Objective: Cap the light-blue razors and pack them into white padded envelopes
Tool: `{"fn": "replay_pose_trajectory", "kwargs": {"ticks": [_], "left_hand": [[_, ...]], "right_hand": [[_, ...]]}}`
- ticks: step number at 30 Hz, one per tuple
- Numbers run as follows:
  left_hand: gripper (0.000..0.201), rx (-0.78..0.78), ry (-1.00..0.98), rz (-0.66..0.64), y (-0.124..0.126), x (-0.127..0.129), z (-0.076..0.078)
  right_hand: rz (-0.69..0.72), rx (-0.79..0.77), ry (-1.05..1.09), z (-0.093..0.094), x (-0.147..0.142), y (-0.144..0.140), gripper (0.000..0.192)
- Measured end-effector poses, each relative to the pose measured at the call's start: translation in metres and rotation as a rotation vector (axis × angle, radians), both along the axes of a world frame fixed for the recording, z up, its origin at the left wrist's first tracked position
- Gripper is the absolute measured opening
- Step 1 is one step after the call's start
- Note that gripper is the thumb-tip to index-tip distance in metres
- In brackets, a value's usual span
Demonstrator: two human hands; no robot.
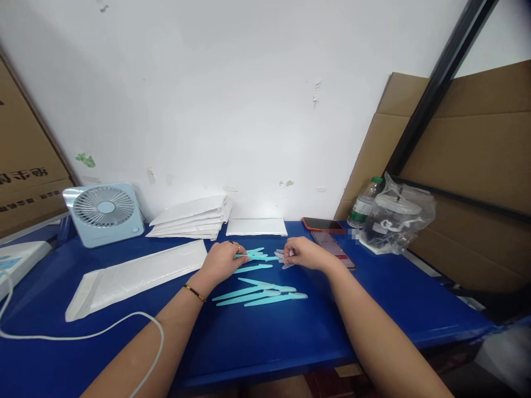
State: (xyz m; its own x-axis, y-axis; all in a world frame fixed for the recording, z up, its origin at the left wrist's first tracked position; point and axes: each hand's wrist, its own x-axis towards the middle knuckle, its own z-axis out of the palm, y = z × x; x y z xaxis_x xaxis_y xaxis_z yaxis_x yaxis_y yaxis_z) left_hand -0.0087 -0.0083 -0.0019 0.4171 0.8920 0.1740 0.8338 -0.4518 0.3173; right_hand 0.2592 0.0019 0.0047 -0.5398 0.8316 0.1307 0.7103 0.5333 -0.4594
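Observation:
My left hand is closed in a pinch on a slim turquoise eyebrow razor, which points right toward the other hand. My right hand has its fingertips pinched at small clear plastic caps; the fingers partly hide what they grip. Between and behind the hands lie more turquoise razors, overlapping one another. A single razor rests just below them. Nearer to me several razors are fanned out on the blue table, pale ends to the right.
A white padded mailer lies left, with stacked mailers and a light-blue fan behind. Another white packet sits at the wall. Phones, a bottle and a bagged cup stand right. A white cable crosses my left forearm.

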Motion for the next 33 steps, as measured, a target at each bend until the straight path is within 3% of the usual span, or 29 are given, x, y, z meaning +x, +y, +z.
{"fn": "replay_pose_trajectory", "kwargs": {"ticks": [5,7,11,14,20,23,27,30,33], "left_hand": [[0.033,0.02,-0.047,0.054,-0.003,-0.005,0.006],[0.036,0.011,-0.059,-0.002,-0.01,-0.003,0.011],[0.031,-0.193,0.024,-0.195,-0.024,0.002,0.014],[0.025,-0.283,0.068,-0.203,-0.027,0.005,0.01],[0.02,-0.068,0.071,-0.15,-0.021,0.012,0.007],[0.019,0.042,0.074,-0.088,-0.015,0.01,0.009],[0.022,0.066,0.016,0.018,-0.009,0.005,0.011],[0.027,0.035,-0.008,0.0,-0.012,0.005,0.011],[0.031,-0.004,0.002,-0.106,-0.018,0.009,0.009]], "right_hand": [[-0.133,-0.019,0.046,0.001,0.007,0.003,0.011],[-0.11,-0.014,0.064,0.002,0.005,0.001,0.013],[-0.015,-0.058,0.093,0.002,-0.003,-0.005,0.017],[0.1,-0.103,0.069,0.003,-0.016,-0.013,0.024],[0.229,-0.172,0.021,0.0,-0.031,-0.018,0.026],[0.128,-0.116,0.058,-0.002,-0.021,-0.009,0.023],[-0.079,-0.03,0.071,-0.001,-0.003,0.0,0.026],[0.01,-0.016,0.056,0.001,0.003,-0.001,0.024],[0.155,-0.07,-0.03,0.002,-0.001,-0.006,0.022]]}}
